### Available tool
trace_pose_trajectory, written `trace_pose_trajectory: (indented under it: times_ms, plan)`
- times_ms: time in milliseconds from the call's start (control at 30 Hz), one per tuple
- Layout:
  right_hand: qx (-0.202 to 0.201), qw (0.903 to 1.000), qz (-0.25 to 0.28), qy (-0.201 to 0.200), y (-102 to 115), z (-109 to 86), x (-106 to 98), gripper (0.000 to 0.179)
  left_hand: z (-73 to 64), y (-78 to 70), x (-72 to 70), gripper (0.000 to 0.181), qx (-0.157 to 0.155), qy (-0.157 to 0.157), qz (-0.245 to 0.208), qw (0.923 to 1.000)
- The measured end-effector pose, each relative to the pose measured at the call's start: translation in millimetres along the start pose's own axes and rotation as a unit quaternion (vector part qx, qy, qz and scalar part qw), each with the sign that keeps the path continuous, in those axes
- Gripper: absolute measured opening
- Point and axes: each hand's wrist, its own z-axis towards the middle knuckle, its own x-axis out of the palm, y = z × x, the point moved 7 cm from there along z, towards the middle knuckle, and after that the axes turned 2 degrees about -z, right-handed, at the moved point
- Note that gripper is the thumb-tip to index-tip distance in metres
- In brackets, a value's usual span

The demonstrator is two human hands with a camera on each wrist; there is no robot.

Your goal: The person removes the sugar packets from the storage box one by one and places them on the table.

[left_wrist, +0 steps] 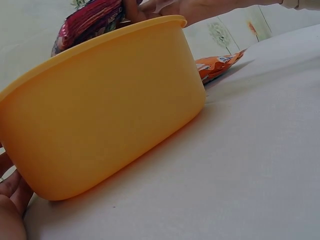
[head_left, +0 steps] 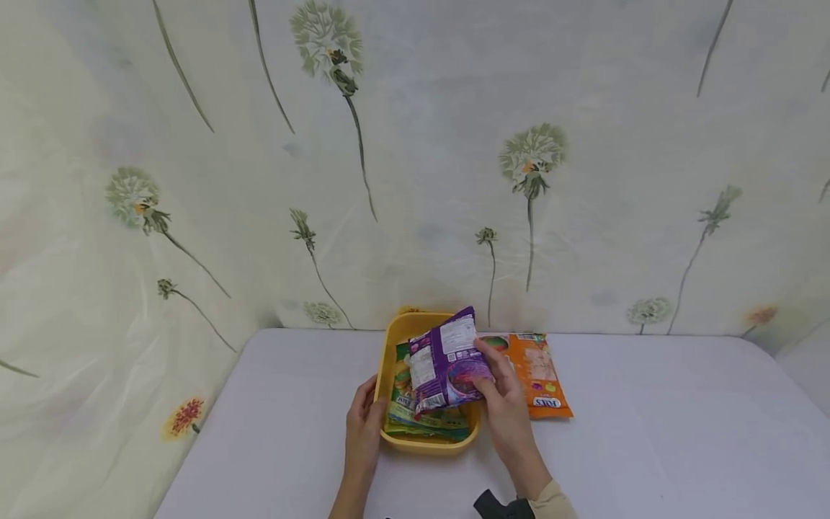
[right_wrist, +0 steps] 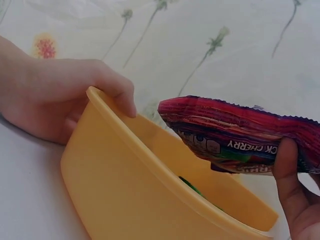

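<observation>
A yellow plastic tub (head_left: 431, 448) stands on the table with several green snack packets (head_left: 428, 425) lying in it. My left hand (head_left: 364, 425) grips its left side, the thumb hooked over the rim and the fingers along the outer wall, as the right wrist view shows. Over the tub's opening, my right hand (head_left: 509, 411) pinches a purple candy packet (head_left: 447, 360) by its right edge, thumb on the near face. This packet is tilted and hides part of the green ones. "Cherry" is printed on its side in the right wrist view (right_wrist: 235, 135).
An orange snack packet (head_left: 538, 375) lies flat on the table just right of the tub, partly behind my right hand. A white cloth covers the table (head_left: 661, 425). Behind its far edge hangs a curtain (head_left: 428, 144) printed with dandelions.
</observation>
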Motion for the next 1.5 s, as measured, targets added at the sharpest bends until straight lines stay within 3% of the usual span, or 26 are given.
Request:
trace_pose_trajectory:
  times_ms: [233,467,1500]
  plan:
    - [0.009,0.9998,0.001,-0.02,2,-3.7,-4,0.036,-2.0,-2.4,-2.8,0.04,0.006,0.01,-0.007,0.9999]
    - [0.019,0.9995,0.013,-0.023,5,-4.9,-9,0.033,-1.1,-2.0,-0.3,0.04,0.0,0.007,0.004,1.0]
    - [0.008,0.9989,0.016,-0.043,10,-1.9,-26,0.047,-1.2,-1.5,0.7,0.041,0.007,0.016,-0.018,0.9997]
